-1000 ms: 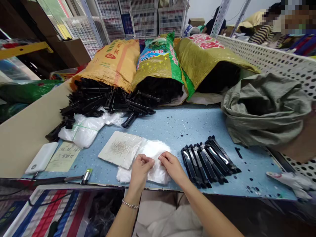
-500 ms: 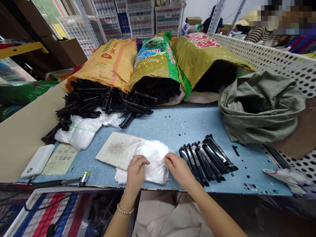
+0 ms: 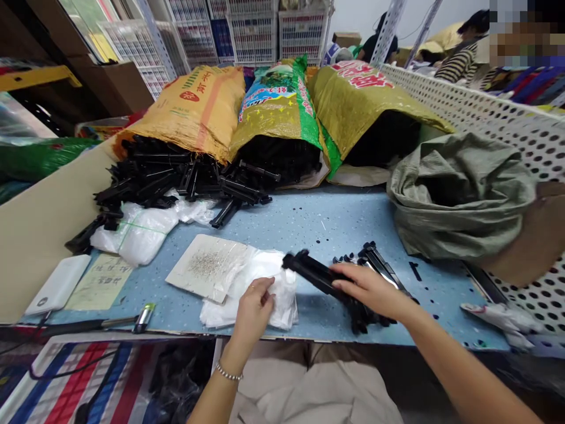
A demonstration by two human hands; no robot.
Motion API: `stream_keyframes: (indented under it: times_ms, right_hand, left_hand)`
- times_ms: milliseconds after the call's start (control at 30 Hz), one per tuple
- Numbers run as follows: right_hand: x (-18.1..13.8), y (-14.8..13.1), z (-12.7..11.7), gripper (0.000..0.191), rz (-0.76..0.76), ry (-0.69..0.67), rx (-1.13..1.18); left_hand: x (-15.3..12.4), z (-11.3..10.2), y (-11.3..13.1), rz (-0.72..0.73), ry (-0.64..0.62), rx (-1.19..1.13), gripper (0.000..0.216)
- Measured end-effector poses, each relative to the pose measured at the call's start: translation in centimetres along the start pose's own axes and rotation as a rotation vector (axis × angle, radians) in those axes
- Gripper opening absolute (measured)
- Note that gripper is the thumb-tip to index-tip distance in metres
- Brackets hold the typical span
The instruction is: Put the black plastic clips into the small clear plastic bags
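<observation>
The left hand (image 3: 256, 300) curls over stacked white bags (image 3: 216, 313); whether it pinches film, I cannot tell. Just right, the right hand (image 3: 368, 288) grasps a black part (image 3: 311, 272). Picking-up seems in hand; next probably calls for an opened bag. Farther lies an orange sack (image 3: 194, 112).

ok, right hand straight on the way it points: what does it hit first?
Likely the white plastic bags, with the far end of the black parts in the right hand leading; whether they'd touch or pass above is unclear.
</observation>
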State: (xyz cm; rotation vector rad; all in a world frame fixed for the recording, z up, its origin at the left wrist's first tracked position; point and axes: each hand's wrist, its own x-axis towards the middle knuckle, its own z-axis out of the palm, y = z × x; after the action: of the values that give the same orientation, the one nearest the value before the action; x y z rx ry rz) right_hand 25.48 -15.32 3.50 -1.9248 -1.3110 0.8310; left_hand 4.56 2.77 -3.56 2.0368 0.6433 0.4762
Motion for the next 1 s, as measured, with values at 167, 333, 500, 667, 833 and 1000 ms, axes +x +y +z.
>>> stream_keyframes:
  times_ms: [167,333,500,667,833,1000]
  right_hand:
    - [-2.8,-0.1,7.5,0.042,0.426,-0.229,0.961]
    - [-3.6,0.8,10.3,0.038,0.544,-0.137,1.162]
    - [-2.0,0.9,10.8,0.034,0.513,-0.172,1.447]
    - [0.8,0.2,12.3,0.024,0.375,0.134,1.252]
    - [0.6,-2.5,11.8,0.021,0.133,0.125,0.604]
    - [-2.3,-1.3,6.7,0.036,0.159,0.148,0.103]
  left_hand:
    - [0.5,0.3,0.1,0.010,-0.018,-0.025,0.040]
    - [0.3,-0.8,0.0,0.080,0.022,0.142,0.048]
    - [-1.7,-0.6,2.8,0.433,-0.090,0.231,0.062]
    - [-4.2,0.1,5.1,0.522,-0.363,0.093,0.069]
    - [-3.9,-0.8,5.1,0.385,-0.347,0.096,0.053]
    - [-7.0,-9.3,6.4,0.059,-0.207,0.189,0.036]
